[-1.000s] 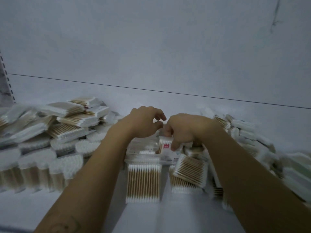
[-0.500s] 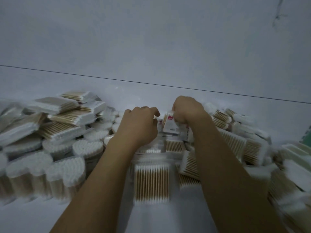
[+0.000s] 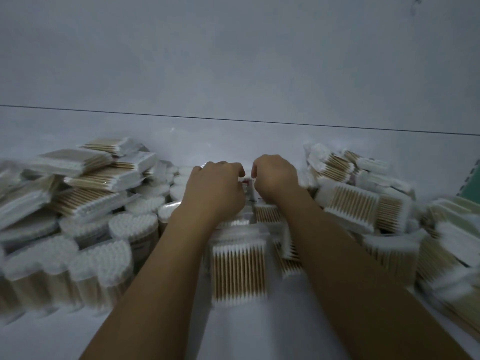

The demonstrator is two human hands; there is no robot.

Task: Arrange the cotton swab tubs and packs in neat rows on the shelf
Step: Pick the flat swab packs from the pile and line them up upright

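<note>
Near the front edge of the shelf (image 3: 254, 333), in the middle, a flat pack (image 3: 239, 271) lies between my forearms. At the front left corner the tubs (image 3: 100, 266) stand close together, swab heads up. Behind them is a loose pile (image 3: 104, 175) of packs, and more packs (image 3: 348, 206) lie tumbled along the right side. Toward the back edge, in the middle, a small pack (image 3: 250, 194) with a red mark sits between both grips. The right grip (image 3: 275, 180) has its fingers curled on the small pack. The left grip (image 3: 218, 188) is also curled and touches it, but I cannot tell if it really holds it.
</note>
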